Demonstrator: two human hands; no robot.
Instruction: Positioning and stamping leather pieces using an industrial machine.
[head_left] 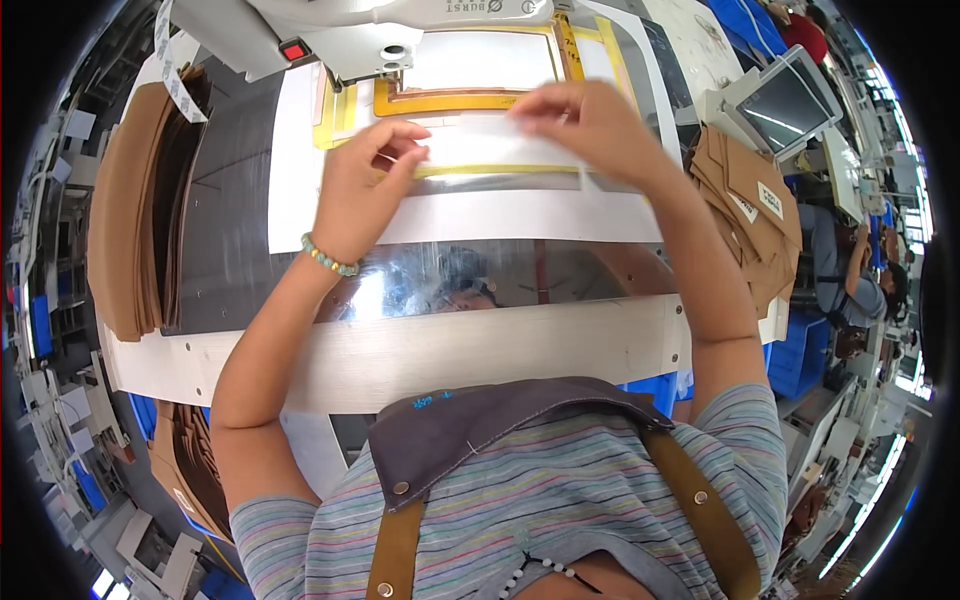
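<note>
And here we are at the bench, both hands out over the yellow-edged frame (440, 103), with a pale, thin sheet (487, 138) in the space between them, just in front of the frame's near bar! The left hand (365, 185) comes in with its fingers curled, thumb and forefinger tips close together by the sheet's left side; whether they grip it, I cannot tell. Across from it, the right hand (590, 130) is bent over, fingertips drawn together near the sheet's upper right (motion blur there, so a firm pinch cannot be confirmed). Beneath it all lies broad white paper (470, 218), and nearer the body a shiny metal plate (520, 268) throws back reflections. Over on the left stands a thick stack of brown pieces (128, 215); on the right, more brown pieces (735, 185) pile up below a tilted screen (785, 105).
</note>
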